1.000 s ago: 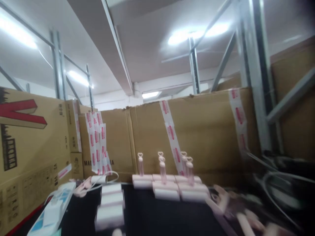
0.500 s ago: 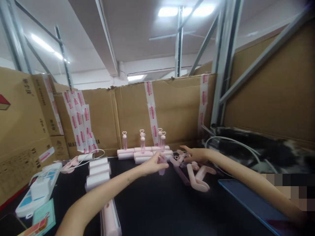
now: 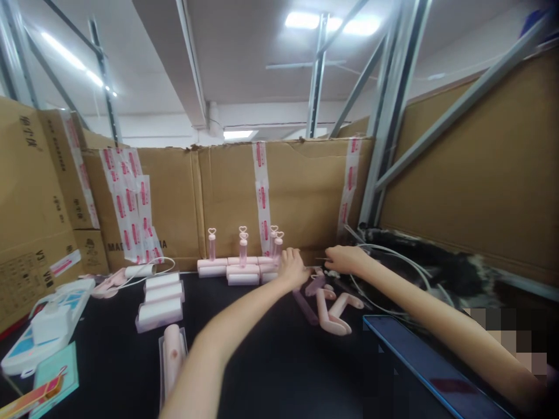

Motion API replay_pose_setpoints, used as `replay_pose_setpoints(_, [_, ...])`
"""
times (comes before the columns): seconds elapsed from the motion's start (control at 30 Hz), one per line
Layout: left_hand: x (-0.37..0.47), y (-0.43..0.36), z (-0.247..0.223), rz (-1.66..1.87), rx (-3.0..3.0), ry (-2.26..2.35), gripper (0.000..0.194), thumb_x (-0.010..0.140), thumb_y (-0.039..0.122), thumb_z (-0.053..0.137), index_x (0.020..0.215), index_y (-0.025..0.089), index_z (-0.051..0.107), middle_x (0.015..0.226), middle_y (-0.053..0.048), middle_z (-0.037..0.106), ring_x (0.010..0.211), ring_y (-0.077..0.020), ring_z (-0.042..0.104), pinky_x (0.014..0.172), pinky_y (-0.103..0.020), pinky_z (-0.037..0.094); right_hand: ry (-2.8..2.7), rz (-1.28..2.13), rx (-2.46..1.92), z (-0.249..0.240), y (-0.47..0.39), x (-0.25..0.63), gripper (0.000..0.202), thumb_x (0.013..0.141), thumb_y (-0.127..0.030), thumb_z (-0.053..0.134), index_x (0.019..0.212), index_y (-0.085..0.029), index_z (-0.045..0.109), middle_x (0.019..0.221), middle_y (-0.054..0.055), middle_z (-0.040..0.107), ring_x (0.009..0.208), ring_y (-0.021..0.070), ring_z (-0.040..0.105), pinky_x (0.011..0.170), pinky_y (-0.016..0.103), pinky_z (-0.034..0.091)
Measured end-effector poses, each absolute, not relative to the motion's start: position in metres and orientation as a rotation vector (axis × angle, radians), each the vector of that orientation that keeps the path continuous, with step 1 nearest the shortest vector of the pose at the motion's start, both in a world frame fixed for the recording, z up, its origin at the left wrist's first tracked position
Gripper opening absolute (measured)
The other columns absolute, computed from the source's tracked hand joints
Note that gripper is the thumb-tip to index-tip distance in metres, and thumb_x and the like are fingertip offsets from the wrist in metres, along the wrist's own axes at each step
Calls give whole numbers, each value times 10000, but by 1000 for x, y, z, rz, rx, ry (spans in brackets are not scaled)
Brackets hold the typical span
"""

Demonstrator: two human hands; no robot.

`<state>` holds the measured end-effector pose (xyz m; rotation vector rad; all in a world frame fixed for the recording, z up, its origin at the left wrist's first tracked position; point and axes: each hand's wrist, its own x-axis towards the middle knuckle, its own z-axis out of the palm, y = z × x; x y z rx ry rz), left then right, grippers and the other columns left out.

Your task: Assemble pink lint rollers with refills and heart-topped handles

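Note:
My left hand (image 3: 293, 269) is curled beside the row of pink bubble-wand-like tubes with heart-shaped tops (image 3: 243, 244); what its fingers hold is hidden. Just below its fingertips shows a small translucent purple tube (image 3: 314, 285), and I cannot tell whether the hand touches it. To the right, my right hand (image 3: 347, 260) is closed, with a thin stick-like piece (image 3: 322, 258) jutting left from its fingertips. Under both hands lie small pink parts, a longer dark purple piece (image 3: 305, 306) and pink angled handles (image 3: 334, 320).
Pink-and-white cylinders (image 3: 243, 274) stand stacked against the cardboard wall (image 3: 227, 203). More boxed cylinders (image 3: 163, 288) lie at left, near a power strip (image 3: 52, 326). A phone or tablet (image 3: 419, 355) lies at right, with white cables (image 3: 419, 265) behind it.
My left hand has moved right and up toward my right hand, and the purple tube no longer shows in its grip. My right hand's fingers have drawn together. The view has shifted slightly.

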<state>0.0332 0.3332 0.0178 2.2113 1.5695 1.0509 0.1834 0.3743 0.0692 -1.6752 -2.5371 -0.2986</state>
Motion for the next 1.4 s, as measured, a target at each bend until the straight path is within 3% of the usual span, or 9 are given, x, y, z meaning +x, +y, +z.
replay_pose_setpoints(0.17, [-60, 231, 32, 666, 2675, 1413, 548, 784, 375, 569, 1244, 125, 411, 1318, -166, 393, 1258, -311, 303, 1049, -423, 216, -2758, 246, -1224, 31, 323, 162, 238, 854, -323, 412, 876, -162, 586, 824, 100, 656, 750, 214, 613, 708, 294, 447])
replay_pose_setpoints(0.33, [-165, 100, 36, 286, 2486, 1655, 466, 829, 282, 470, 1279, 206, 374, 1328, -99, 389, 1247, -251, 327, 1047, -445, 244, -2690, 887, -767, -6, 256, 114, 292, 877, -421, 374, 972, -210, 551, 839, 33, 592, 746, 172, 575, 728, 289, 459])
replay_pose_setpoints(0.47, [-207, 62, 8, 365, 2110, 1871, 854, 687, 391, 652, 1380, 211, 186, 1393, -128, 279, 1309, -290, 233, 1070, -486, 214, -2652, 1257, -577, -7, 216, 67, 433, 899, -493, 320, 1222, -241, 461, 669, -28, 508, 486, 98, 504, 475, 213, 410])
replay_pose_setpoints(0.6, [-204, 71, -28, 535, 1919, 1905, 1147, 461, 479, 786, 1380, 203, 157, 1387, -142, 249, 1313, -330, 223, 1072, -499, 217, -2674, 946, -537, -3, 198, 47, 363, 871, -471, 418, 1114, -240, 556, 591, -38, 496, 511, 106, 481, 514, 213, 356])
replay_pose_setpoints(0.77, [-145, 105, -49, 875, 1752, 2022, 1217, 450, 497, 793, 1389, 164, 94, 1333, -173, 272, 1279, -354, 244, 1056, -535, 203, -2614, 625, -720, -8, 196, 46, 273, 804, -474, 508, 838, -205, 475, 780, 10, 560, 599, 135, 503, 558, 239, 347])
replay_pose_setpoints(0.93, [-113, 152, -55, 1064, 1866, 1679, 1474, 317, 504, 842, 1393, 175, -109, 1306, -183, 271, 1253, -332, 303, 1046, -495, 260, -2634, 597, -824, -17, 220, 44, 265, 788, -427, 517, 781, -215, 358, 687, -9, 519, 546, 141, 488, 509, 237, 306])
replay_pose_setpoints(1.03, [-122, 176, -67, 1138, 1798, 1401, 1428, 380, 435, 851, 1379, 209, -143, 1300, -172, 301, 1178, -274, 425, 1010, -448, 334, -2625, 675, -787, -22, 236, 51, 205, 784, -343, 515, 799, -209, 360, 665, -17, 509, 566, 141, 495, 526, 238, 329])
replay_pose_setpoints(1.17, [-134, 186, -86, 1027, 1673, 1277, 1204, 471, 391, 834, 1383, 225, 65, 1228, -134, 428, 1143, -251, 468, 1005, -451, 336, -2572, 691, -765, -23, 242, 61, 172, 766, -286, 510, 851, -196, 391, 770, 2, 530, 626, 136, 501, 577, 245, 368])
replay_pose_setpoints(1.4, [-125, 175, -84, 993, 1846, 1565, 879, 318, 454, 853, 1095, 222, 515, 1112, -62, 468, 1103, -269, 404, 977, -419, 360, -2710, 349, -648, -20, 226, 63, 177, 722, -301, 596, 814, -201, 481, 760, 2, 547, 696, 157, 514, 620, 242, 367])
